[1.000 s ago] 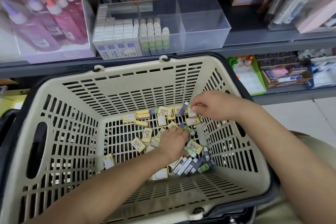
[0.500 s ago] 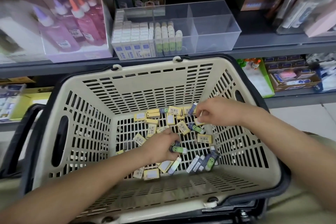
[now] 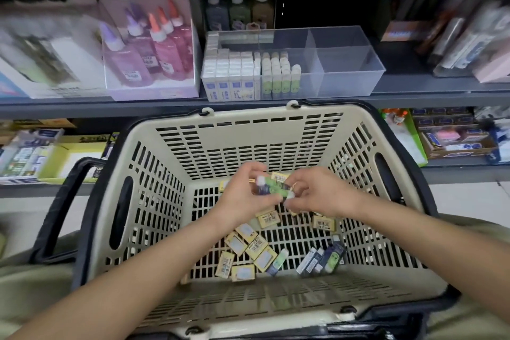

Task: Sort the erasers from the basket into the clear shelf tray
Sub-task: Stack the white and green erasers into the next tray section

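1. Shop shelving fills the background: a grey shelf (image 3: 414, 88) runs across at 12 o'clock, and a box of pink glue bottles (image 3: 154, 47) stands on it at 10 o'clock.
2. The clear shelf tray (image 3: 347, 74) sits on that shelf at 12 o'clock, just beyond the basket's far rim. At its left end stand rows of blue-labelled erasers (image 3: 231, 77), with rows of green-labelled erasers (image 3: 278, 74) just to their right.
3. The cream slotted basket (image 3: 248, 141) takes up the middle and lower part of the view. Its black handle (image 3: 60, 201) is folded down at 9 o'clock.
4. Both hands meet above the basket floor, near centre. The left hand (image 3: 242, 196) has its fingers curled round a dark-sleeved eraser (image 3: 261, 187).
5. A green-sleeved eraser (image 3: 277, 188) lies against the dark one and spans the gap between the hands. The right hand (image 3: 323, 193) pinches its white end between thumb and forefinger.
6. Loose yellow erasers (image 3: 258, 247) lie scattered on the basket floor at 6 o'clock below the hands. A few more show behind the fingers.
7. A small cluster of dark blue erasers (image 3: 321, 257) lies at 5 o'clock, near the basket's right wall.
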`<state>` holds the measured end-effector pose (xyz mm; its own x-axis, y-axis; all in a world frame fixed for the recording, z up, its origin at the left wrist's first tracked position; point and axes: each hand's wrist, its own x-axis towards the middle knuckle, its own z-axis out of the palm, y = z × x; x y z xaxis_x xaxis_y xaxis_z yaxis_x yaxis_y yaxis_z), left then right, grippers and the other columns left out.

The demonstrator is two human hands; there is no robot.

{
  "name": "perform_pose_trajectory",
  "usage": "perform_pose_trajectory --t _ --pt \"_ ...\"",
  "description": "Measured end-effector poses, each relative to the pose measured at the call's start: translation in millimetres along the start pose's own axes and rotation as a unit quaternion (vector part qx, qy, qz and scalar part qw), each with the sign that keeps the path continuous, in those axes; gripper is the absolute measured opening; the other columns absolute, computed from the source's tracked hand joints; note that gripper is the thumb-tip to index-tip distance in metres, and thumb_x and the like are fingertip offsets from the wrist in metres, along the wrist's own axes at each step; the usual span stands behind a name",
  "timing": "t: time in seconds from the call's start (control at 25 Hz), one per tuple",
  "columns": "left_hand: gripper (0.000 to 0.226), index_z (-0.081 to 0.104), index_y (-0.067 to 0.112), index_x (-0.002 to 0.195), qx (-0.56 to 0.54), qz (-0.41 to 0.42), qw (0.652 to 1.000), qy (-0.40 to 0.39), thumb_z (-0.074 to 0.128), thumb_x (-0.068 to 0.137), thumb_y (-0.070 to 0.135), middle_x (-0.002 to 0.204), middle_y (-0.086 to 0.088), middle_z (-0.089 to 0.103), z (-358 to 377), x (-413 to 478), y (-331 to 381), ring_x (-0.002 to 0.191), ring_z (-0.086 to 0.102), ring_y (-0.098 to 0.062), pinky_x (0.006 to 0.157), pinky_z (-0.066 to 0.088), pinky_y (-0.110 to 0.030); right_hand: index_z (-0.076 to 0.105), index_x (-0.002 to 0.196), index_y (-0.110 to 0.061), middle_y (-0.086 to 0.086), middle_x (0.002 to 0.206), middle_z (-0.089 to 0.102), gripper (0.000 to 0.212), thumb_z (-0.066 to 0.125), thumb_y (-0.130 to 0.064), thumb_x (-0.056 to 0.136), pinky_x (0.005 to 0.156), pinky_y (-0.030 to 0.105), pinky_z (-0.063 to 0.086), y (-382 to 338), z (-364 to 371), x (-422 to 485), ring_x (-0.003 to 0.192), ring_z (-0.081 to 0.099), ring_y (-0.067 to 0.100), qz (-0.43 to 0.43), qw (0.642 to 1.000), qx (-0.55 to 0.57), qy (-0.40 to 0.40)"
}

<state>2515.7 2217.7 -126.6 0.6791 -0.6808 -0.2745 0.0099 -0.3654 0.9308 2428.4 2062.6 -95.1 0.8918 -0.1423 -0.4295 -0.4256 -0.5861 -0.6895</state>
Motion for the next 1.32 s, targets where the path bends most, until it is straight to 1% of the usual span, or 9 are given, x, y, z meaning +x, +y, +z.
perform_pose_trajectory --t 0.12,0.24,0.36,0.52,0.68,0.8,0.96,1.2,1.32 --pt "0.033 0.059 0.014 0.099 -0.298 -0.047 0.954 -0.007 0.074 0.070 0.019 0.093 -0.005 0.066 -1.1 2.2 3.3 0.083 0.061 -0.016 0.069 0.050 -0.022 0.063 0.104 -0.008 -0.003 0.069 0.069 0.022 0.068 -0.016 0.084 0.068 0.032 0.052 -5.9 1.9 2.8 0.066 0.065 0.014 0.002 0.993 0.117 0.022" --pt "0.011 0.062 0.013 0.087 -0.440 -0.121 0.890 -0.009 0.064 0.082 0.023 0.081 -0.005 0.066 3.4 5.9 6.9 0.074 0.060 -0.016 0.064 0.047 -0.023 0.063 0.113 -0.017 -0.009 0.071 0.068 0.023 0.059 -0.017 0.090 0.058 0.018 0.050 -11.4 9.2 1.0 0.064 0.067 0.005 -0.059 0.994 0.052 0.075" --pt "0.017 0.067 0.009 0.090 -0.471 -0.180 0.863 0.019 0.054 0.091 0.019 0.087 -0.013 0.067 5.4 10.5 9.1 0.080 0.063 -0.022 0.074 0.052 -0.032 0.065 0.111 -0.023 -0.012 0.069 0.063 0.023 0.061 -0.019 0.088 0.060 0.010 0.048 -16.0 9.2 -5.0 0.063 0.063 0.000 -0.126 0.983 -0.005 0.136" --pt "0.019 0.069 0.011 0.093 -0.414 -0.180 0.892 -0.022 0.053 0.090 0.020 0.086 -0.010 0.067 -2.0 9.3 11.8 0.081 0.065 -0.023 0.077 0.054 -0.041 0.068 0.091 -0.016 -0.003 0.078 0.067 0.010 0.062 -0.024 0.087 0.074 0.028 0.053 -19.0 -3.6 -3.9 0.075 0.065 0.013 -0.109 0.987 0.020 0.114" --pt "0.024 0.062 0.011 0.101 -0.356 -0.206 0.902 -0.131 0.050 0.093 0.030 0.088 -0.006 0.067 4.3 6.3 8.2 0.077 0.067 -0.021 0.063 0.056 -0.036 0.058 0.082 -0.018 -0.001 0.072 0.065 0.011 0.067 -0.012 0.083 0.064 0.023 0.056 -23.2 -2.5 7.2 0.066 0.066 0.015 -0.037 0.981 0.167 0.092" --pt "0.020 0.056 0.013 0.103 -0.336 -0.218 0.911 -0.100 0.054 0.093 0.030 0.082 -0.003 0.067 7.0 11.5 -1.1 0.057 0.057 -0.012 0.046 0.048 -0.024 0.058 0.084 -0.011 0.006 0.075 0.065 0.007 0.059 -0.005 0.088 0.064 0.024 0.058 -2.9 -10.9 22.9 0.066 0.066 0.014 0.060 0.958 0.253 0.123" --pt "0.014 0.054 0.014 0.101 -0.333 -0.253 0.907 -0.041 0.055 0.093 0.026 0.079 -0.002 0.067 0.9 20.1 -18.1 0.056 0.054 -0.012 0.047 0.047 -0.023 0.064 0.092 -0.009 0.001 0.083 0.062 0.017 0.049 -0.001 0.091 0.054 0.018 0.048 45.5 -10.1 42.5 0.065 0.058 0.012 0.201 0.965 0.036 0.165" --pt "0.018 0.059 0.007 0.103 -0.355 -0.258 0.898 -0.041 0.055 0.093 0.021 0.073 -0.004 0.070 -10.9 26.1 -31.0 0.066 0.064 -0.015 0.056 0.054 -0.031 0.056 0.117 -0.023 0.007 0.119 0.051 0.040 0.050 0.002 0.086 0.064 0.029 0.045 83.3 15.8 68.9 0.079 0.055 0.021 0.173 0.953 -0.229 0.099" --pt "0.013 0.054 0.008 0.104 -0.377 -0.270 0.885 -0.043 0.053 0.095 0.017 0.082 -0.007 0.070 -13.2 28.5 -35.0 0.069 0.066 -0.017 0.059 0.056 -0.033 0.051 0.118 -0.025 0.008 0.112 0.047 0.044 0.045 0.004 0.086 0.062 0.032 0.047 91.4 22.8 75.7 0.075 0.054 0.023 0.168 0.926 -0.330 0.078"
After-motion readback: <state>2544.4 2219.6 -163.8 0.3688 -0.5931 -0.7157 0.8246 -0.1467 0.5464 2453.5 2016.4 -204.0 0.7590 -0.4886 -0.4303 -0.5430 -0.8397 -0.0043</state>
